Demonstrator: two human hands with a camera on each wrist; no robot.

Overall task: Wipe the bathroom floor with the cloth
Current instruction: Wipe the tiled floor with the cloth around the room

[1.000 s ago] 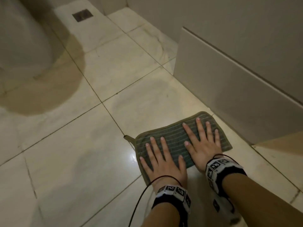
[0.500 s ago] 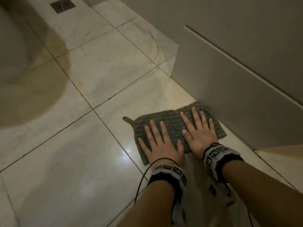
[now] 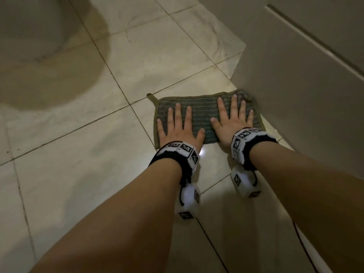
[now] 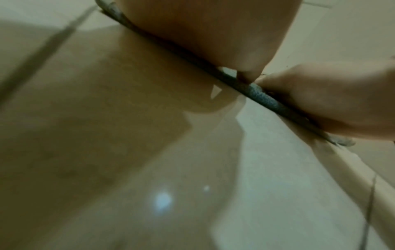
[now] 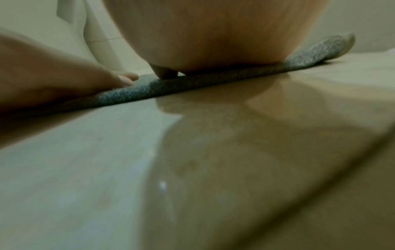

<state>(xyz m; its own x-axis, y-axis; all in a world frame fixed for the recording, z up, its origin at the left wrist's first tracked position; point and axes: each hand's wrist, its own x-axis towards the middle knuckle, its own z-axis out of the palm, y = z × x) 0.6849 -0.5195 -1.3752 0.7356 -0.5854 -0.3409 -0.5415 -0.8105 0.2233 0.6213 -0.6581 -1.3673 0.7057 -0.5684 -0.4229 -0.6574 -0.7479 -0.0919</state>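
Note:
A grey-green striped cloth (image 3: 202, 115) lies flat on the pale tiled floor (image 3: 88, 154), its far right corner against a white panel. My left hand (image 3: 177, 127) presses flat on the cloth's left half, fingers straight and spread. My right hand (image 3: 233, 119) presses flat on its right half, fingers straight, tips near the panel. The left wrist view shows the cloth (image 4: 262, 98) edge-on under both palms. In the right wrist view the cloth (image 5: 132, 91) is a thin band under my right palm, the other hand's fingers (image 5: 126, 79) resting on it.
A white panel (image 3: 295, 85) rises at the right, right beside the cloth. A toilet base (image 3: 29, 36) and its shadow fill the upper left. Cables (image 3: 212, 251) trail from the wrist cameras across the near floor. Open tiles lie left of the cloth.
Both hands have pushed the cloth forward along the floor beside the panel, staying flat on it. The cloth now lies squarer to me, and the floor drain has left the view.

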